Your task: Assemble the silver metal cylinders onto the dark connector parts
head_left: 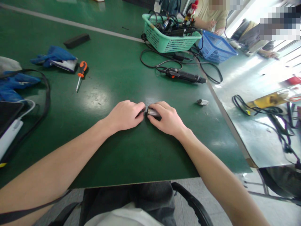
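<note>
Both hands meet over the green table, fingertips a small gap apart. My right hand is closed around a small silver metal cylinder, which looks like a little electric motor. Its end points toward the left hand. My left hand is pinched, thumb against fingers; a dark bit shows at the fingertips, too small to name. A second small silver cylinder lies on the table to the right. Beyond the hands rests a black electric screwdriver with its cord.
An orange-handled screwdriver, blue gloves and a dark block lie to the left. A green basket of corded tools and a blue basket stand at the back. Other people work beyond the baskets.
</note>
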Available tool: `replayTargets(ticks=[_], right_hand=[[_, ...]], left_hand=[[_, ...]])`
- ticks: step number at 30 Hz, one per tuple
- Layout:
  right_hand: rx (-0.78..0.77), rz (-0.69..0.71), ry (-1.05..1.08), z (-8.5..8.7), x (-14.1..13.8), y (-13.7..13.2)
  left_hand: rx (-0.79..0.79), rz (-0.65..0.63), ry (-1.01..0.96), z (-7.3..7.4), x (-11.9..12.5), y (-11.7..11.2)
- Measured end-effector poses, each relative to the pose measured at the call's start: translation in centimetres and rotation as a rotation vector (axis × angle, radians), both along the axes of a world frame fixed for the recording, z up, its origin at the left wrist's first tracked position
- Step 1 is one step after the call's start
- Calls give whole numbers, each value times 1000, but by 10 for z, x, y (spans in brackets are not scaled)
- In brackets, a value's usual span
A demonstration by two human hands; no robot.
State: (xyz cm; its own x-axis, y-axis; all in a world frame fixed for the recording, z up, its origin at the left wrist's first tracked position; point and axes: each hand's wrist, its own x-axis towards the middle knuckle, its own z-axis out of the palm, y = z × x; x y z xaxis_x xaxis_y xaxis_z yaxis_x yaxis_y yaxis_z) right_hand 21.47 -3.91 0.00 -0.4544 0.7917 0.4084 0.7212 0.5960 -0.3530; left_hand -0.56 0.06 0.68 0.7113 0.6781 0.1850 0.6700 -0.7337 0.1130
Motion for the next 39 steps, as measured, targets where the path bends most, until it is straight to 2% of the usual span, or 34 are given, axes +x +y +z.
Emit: replayTargets(ticks=[24, 39], right_hand=[[-12, -6, -15, 1, 0, 0], [-15, 0, -9, 2, -1, 0]], left_hand=[[13, -75, -39, -1, -1, 1], [-15, -35, -2, 2, 0, 0]])
